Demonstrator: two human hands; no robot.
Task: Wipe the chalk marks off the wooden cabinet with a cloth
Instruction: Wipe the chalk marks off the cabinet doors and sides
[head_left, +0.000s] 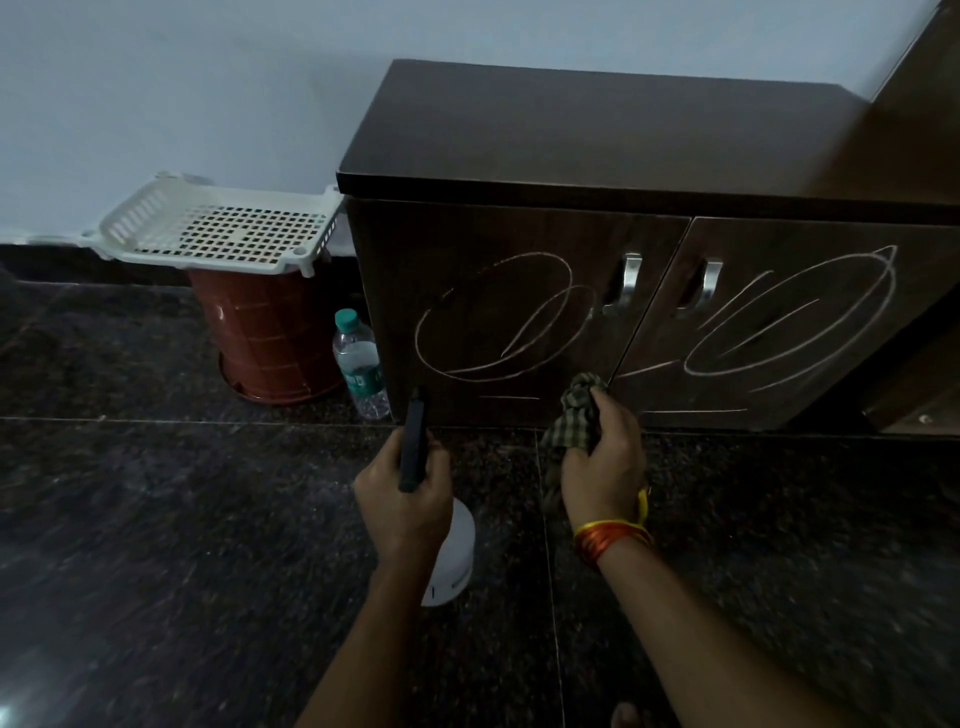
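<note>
Cabinet (597, 332): a dark wooden unit taken as the landmark; two doors were shown closed, each with a metal handle (629, 280) near the central seam
Chalk marks (498, 322): looping white scrawls were seen on both doors, with a short straight stroke below each; none appeared wiped
Cloth (574, 415): a checked green rag was held bunched just in front of the cabinet's left door, near its lower right corner; contact with the wood could not be told
Handling of cloth: it was judged soft, light and limp, so a wad was best gathered in the palm, leaving a padded face towards the door
Right hand (602, 462): fingers were curled round the cloth, with a red and yellow thread band at the wrist
Left hand (402, 499): it was closed round a white spray bottle (452, 561) with a black trigger head pointed at the cabinet's left door
Handling of marks: chalk was judged dusty and loosely bound, likely to smear unless dampened
Surroundings: left of the cabinet a clear water bottle (361, 364), a red-brown bucket (270, 332) and a white basket (218, 228) were set on the dark floor
</note>
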